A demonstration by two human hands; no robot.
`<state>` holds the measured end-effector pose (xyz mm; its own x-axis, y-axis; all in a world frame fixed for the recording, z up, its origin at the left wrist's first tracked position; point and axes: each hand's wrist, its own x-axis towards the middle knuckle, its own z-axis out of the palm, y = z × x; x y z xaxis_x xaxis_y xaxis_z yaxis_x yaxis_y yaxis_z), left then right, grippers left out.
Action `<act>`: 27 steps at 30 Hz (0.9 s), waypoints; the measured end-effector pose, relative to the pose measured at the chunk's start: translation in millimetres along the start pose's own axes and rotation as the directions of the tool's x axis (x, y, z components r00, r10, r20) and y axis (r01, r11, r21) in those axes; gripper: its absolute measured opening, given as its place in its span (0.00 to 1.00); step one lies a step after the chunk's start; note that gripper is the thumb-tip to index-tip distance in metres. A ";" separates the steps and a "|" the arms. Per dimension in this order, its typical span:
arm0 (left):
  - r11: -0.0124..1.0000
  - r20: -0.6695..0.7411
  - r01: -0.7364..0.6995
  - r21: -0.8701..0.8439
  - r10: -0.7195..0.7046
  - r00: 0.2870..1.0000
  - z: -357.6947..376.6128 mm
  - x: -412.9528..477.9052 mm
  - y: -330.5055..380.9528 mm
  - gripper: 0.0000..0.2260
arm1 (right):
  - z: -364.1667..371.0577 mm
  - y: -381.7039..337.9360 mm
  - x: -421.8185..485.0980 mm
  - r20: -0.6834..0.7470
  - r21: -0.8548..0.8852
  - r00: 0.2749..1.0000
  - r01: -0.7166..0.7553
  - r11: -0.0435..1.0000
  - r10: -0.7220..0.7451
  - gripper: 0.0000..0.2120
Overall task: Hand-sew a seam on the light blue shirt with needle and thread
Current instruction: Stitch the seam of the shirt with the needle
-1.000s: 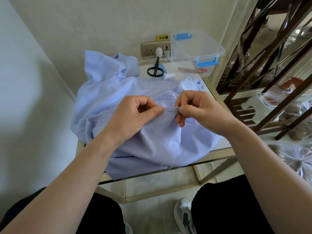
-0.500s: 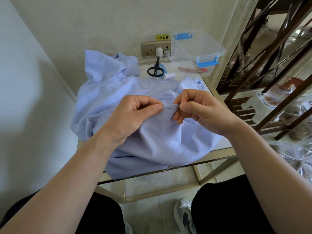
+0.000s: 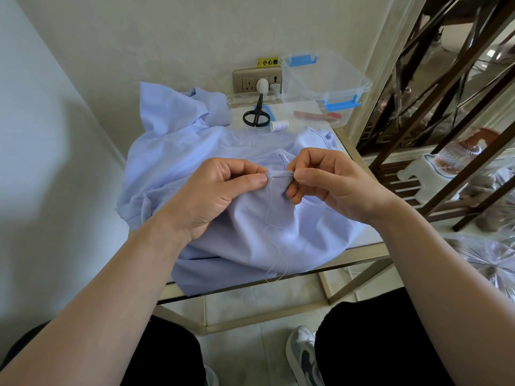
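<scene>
Table (image 3: pixel 359 247) is covered nearly edge to edge by the light blue shirt (image 3: pixel 195 151), w/ fabric draped over the near rim; a bare strip is left along the right side. At the far right corner a clear box (image 3: pixel 328 76) w/ blue clips is propped open. In its low tray scissors (image 3: pixel 256 115) & a reddish strip (image 3: pixel 312 115) are laid, w/ a thread spool (image 3: pixel 279 125) at the near edge. A shirt fold is pinched btwn thumb & forefinger of L hand (image 3: pixel 220 193). Needle (image 3: pixel 282 176) is pinched by R hand (image 3: pixel 326 179), other fingers curled. Thread (image 3: pixel 274 246) is hung past the near rim.
</scene>
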<state>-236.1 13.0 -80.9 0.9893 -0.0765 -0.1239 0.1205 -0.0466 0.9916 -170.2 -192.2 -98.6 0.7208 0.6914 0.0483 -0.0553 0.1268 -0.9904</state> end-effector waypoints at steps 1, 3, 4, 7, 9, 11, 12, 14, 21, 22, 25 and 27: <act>1.000 0.010 0.002 -0.020 -0.002 1.000 0.1 -0.3 0.4 0.06 | 0.1 -0.2 0.0 0.003 0.005 1.000 0.005 1.000 -0.005 0.03; 0.999 0.025 0.005 -0.049 -0.004 1.000 0.5 -0.7 0.7 0.06 | 0.0 -0.1 0.2 0.008 0.007 1.000 0.012 1.000 -0.012 0.04; 0.999 0.034 0.007 -0.054 -0.005 0.999 0.6 -1.1 0.9 0.06 | 0.0 0.0 0.3 0.013 0.005 1.000 0.013 1.000 -0.013 0.04; 0.998 0.069 0.009 -0.059 -0.005 0.998 0.3 -1.8 1.4 0.04 | 0.9 2.1 0.8 0.022 -0.004 1.000 0.011 1.000 -0.011 0.03; 0.998 0.076 0.005 -0.063 0.000 0.997 -0.4 -1.5 1.1 0.04 | 1.7 3.4 1.1 0.014 -0.011 1.000 0.004 1.000 -0.004 0.03; 0.998 0.088 0.003 -0.069 0.003 0.996 -0.4 -1.3 -0.1 0.05 | 2.3 4.0 1.7 0.003 -0.030 1.000 -0.001 1.000 0.001 0.04; 0.997 0.102 0.002 -0.071 0.005 0.995 0.2 -1.6 -0.7 0.05 | 3.0 5.0 2.0 0.001 -0.042 1.000 -0.004 0.999 0.004 0.05; 0.998 0.140 -0.004 -0.070 0.014 0.990 1.3 -2.6 -1.9 0.05 | 4.7 7.4 2.3 -0.013 -0.072 1.000 -0.013 0.997 0.012 0.08; 0.991 0.048 -0.007 -0.137 0.013 0.999 0.3 1.8 -2.1 0.04 | 4.3 6.4 4.6 -0.082 -0.044 0.996 0.011 0.999 -0.014 0.07; 0.989 0.034 -0.009 -0.151 0.014 0.999 0.1 2.7 -2.3 0.04 | 3.6 6.0 4.7 -0.092 -0.046 0.996 0.015 0.999 -0.019 0.06; 0.984 0.016 -0.015 -0.176 0.018 1.000 1.2 2.9 -2.8 0.04 | 3.0 6.8 4.9 -0.098 -0.070 0.995 0.027 0.997 -0.034 0.04; 0.988 0.017 -0.022 -0.150 0.025 1.000 2.4 2.4 -4.2 0.05 | 5.6 7.9 5.0 -0.088 -0.100 0.996 0.024 0.995 -0.033 0.04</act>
<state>-234.4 10.6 -85.5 0.9905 -0.0941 -0.0999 0.1096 0.1049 0.9884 -170.9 -183.8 -105.4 0.7803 0.6216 0.0694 0.0315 0.0718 -0.9969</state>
